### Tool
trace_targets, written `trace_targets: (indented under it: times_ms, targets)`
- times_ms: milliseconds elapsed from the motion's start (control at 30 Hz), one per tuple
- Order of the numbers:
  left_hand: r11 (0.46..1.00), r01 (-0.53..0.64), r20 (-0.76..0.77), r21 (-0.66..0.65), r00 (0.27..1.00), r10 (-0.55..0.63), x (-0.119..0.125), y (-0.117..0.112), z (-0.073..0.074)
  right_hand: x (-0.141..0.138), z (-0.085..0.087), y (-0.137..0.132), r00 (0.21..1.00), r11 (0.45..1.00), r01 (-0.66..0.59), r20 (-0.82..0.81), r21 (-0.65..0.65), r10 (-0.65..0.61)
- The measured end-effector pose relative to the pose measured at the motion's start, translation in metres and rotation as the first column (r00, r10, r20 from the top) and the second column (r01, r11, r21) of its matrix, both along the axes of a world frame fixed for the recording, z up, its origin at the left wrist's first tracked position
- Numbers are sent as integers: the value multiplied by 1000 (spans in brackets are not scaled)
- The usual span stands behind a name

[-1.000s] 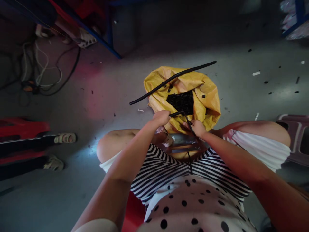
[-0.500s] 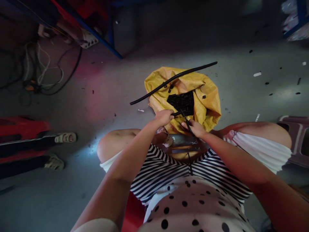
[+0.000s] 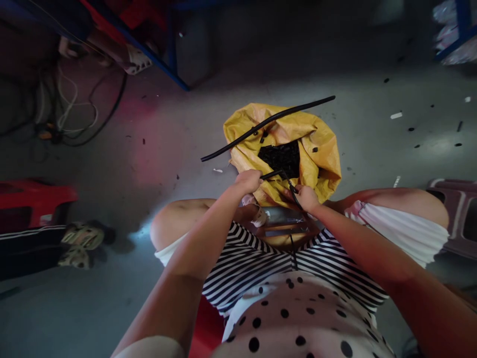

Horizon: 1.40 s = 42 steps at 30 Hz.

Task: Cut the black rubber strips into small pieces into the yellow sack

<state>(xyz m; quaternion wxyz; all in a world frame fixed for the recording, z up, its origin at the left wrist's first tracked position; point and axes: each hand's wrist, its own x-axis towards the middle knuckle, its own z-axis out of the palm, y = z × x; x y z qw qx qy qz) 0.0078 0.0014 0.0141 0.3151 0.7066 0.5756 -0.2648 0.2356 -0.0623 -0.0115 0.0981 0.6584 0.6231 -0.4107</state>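
My left hand (image 3: 250,181) is closed round a thin black tube (image 3: 272,174), whose free end points right over the mouth of a yellow sack (image 3: 324,144). In my right hand (image 3: 306,198) is a pair of dark scissors (image 3: 292,190), with the blades at the tube's free end. Whether the blades touch the tube I cannot tell. Many short black cut pieces (image 3: 281,156) fill the sack's opening. A longer black tube (image 3: 268,121) lies slantwise across the sack's far side, both ends sticking out past it.
Black and white scraps (image 3: 396,115) are scattered on the grey floor at right. A stool (image 3: 456,214) stands by my right knee. At left are a red stool (image 3: 37,196) and another person's feet (image 3: 82,243). Cables (image 3: 70,109) and a blue frame (image 3: 171,59) lie beyond.
My left hand has shifted slightly left with the tube. My right hand has turned a little, its fingers curled closer on the scissors. At left, the other person's feet have moved together.
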Motion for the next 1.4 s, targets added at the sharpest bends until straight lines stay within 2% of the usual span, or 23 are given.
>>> trace_targets:
  times_ms: [167,267,400,500,733,967,1100,1400]
  targets:
    - [995,-66,-18,74,998,68,-4,2,0,1,-3,1,999,1000,16,-41,25,-15]
    - [988,-99,20,121,995,97,-3,3,3,0,-3,2,990,996,91,-108,18,-89]
    - [980,-106,89,170,992,92,3,3,10,-2,-3,2,931,973,215,-283,-84,-231]
    - [981,-89,126,175,990,67,8,2,15,-2,-2,1,898,957,251,-335,-146,-286]
    - [992,-29,115,122,993,15,14,-3,17,-3,0,5,913,969,202,-331,-145,-239]
    - [997,-7,130,74,991,-3,10,-2,10,-2,-8,2,939,983,175,-290,-52,-183]
    - [1000,10,74,28,997,-12,5,-1,5,0,-10,0,937,978,198,-282,-59,-206]
    - [1000,12,27,12,1000,-13,4,-2,-1,0,-9,-3,949,977,204,-231,-70,-214]
